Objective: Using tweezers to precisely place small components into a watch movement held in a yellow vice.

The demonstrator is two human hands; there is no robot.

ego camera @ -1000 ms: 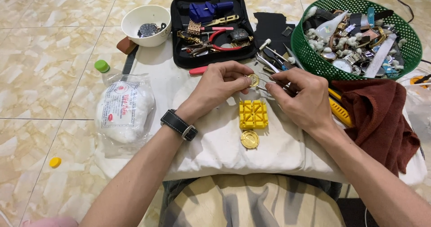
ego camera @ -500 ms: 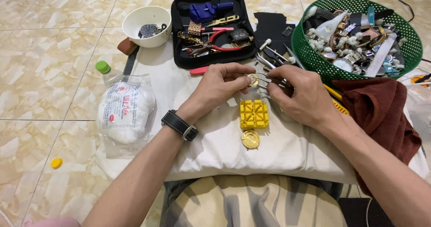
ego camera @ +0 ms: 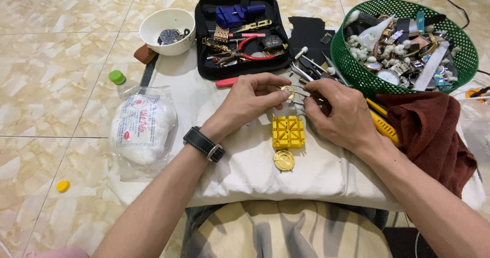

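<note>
A: What have we got in our hands?

B: Our left hand (ego camera: 253, 99) pinches a small gold watch case (ego camera: 287, 91) between thumb and fingertips, closed snugly on its rim. It sits a little above the middle of the view, over the white cloth (ego camera: 245, 156).

A: And our right hand (ego camera: 341, 116)?

B: It is curled shut around thin metal tweezers (ego camera: 306, 95), whose tips reach toward 9 o'clock and meet the watch case. Whether the tips actually touch it we cannot tell; the fingers crowd that spot.

A: What lies just under our hands?

B: At 6 o'clock from the case lies a yellow case holder (ego camera: 288, 132), a square ribbed block, and just beyond it, again toward 6 o'clock, a round gold case back (ego camera: 284, 160). The two lie close, just apart.

A: Farther out?

B: At 12 o'clock a black tool kit (ego camera: 240, 33) lies open with pliers, a blue tool and a gold bracelet strip inside. At 10 o'clock we see a white bowl (ego camera: 168, 31) holding a watch. At 2 o'clock a green basket (ego camera: 462, 59) is full of watch parts and cotton bits. A dark red towel (ego camera: 434, 130) lies bunched at 3 o'clock, touching the basket's lower side.

A: And to the left?

B: A clear bag of cotton (ego camera: 143, 130) at 9 o'clock, with a green bottle cap (ego camera: 117, 77) above it. A black wristwatch (ego camera: 204, 143) is strapped on our left wrist.
</note>
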